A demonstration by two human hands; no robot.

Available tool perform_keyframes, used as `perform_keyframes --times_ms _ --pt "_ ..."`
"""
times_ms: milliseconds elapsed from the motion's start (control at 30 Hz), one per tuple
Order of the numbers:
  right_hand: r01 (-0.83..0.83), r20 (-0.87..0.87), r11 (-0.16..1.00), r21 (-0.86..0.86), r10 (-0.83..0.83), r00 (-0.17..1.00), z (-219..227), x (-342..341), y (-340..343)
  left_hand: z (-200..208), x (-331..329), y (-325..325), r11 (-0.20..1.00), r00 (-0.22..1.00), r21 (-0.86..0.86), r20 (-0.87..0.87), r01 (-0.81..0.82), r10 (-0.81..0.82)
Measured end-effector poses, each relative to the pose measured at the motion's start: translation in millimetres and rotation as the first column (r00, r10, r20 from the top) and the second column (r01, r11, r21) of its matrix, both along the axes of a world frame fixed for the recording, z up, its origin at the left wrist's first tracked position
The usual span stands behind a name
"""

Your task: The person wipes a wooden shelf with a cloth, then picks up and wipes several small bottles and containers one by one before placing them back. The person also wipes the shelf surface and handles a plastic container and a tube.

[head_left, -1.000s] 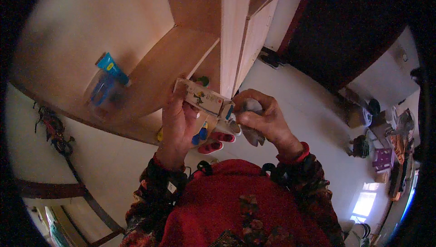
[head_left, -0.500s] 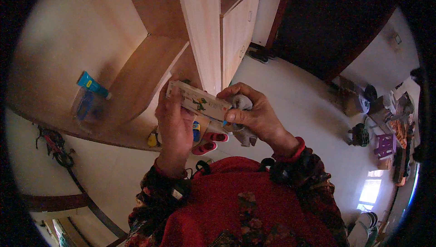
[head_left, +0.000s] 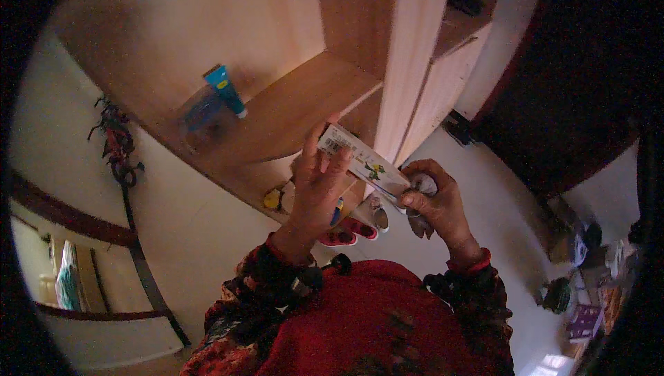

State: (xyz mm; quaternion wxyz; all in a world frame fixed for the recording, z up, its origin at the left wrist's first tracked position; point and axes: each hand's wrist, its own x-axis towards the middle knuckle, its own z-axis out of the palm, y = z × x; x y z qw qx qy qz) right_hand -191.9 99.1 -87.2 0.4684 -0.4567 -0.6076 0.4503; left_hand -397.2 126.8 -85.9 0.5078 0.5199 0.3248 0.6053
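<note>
A long, slim white carton [head_left: 374,170] with a green and yellow print and a barcode is held in front of my chest, beside the wooden shelf unit. My left hand [head_left: 319,186] grips its left end, fingers wrapped round the near side. At the other end, my right hand [head_left: 439,203] pinches the carton between thumb and fingers. That same hand also has a crumpled greyish cloth [head_left: 420,226] bunched in it, part of which hangs below the fingers. The carton is tilted, its left end farther away. Its underside is hidden.
On the shelf [head_left: 308,103] lie a blue-green tube [head_left: 227,90] and a clear blue item [head_left: 202,115]. Red shoes [head_left: 344,235] and grey shoes [head_left: 379,214] are by its base. A small bicycle [head_left: 119,142] is at left, a purple crate [head_left: 584,323] far right.
My view has turned, so the shelf and tube appear farther right. Both hands still hold the carton, whose barcode end now shows more plainly.
</note>
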Motion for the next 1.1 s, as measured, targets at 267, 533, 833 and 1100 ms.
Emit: perform_keyframes --times_ms 267,533,833,1100 --pt "0.007 0.14 0.993 -0.121 0.01 0.99 -19.2 -24.1 10.7 -11.9 -127.0 59.7 0.737 0.498 0.597 -0.556 -0.317 0.665" --pt "0.021 0.142 0.958 -0.287 0.021 0.99 -19.0 -30.3 5.7 -8.5 -164.7 79.4 0.75 0.322 0.575 -0.678 -0.328 0.661" --pt "-0.008 0.114 0.964 -0.266 0.04 0.993 -32.7 -28.7 8.3 -40.3 -177.8 94.6 0.683 0.278 0.585 -0.634 -0.437 0.721" --pt "-0.009 0.133 0.959 -0.284 0.049 0.99 -32.4 -30.7 8.3 -66.8 -176.0 96.6 0.659 0.515 0.523 -0.414 -0.541 0.751"
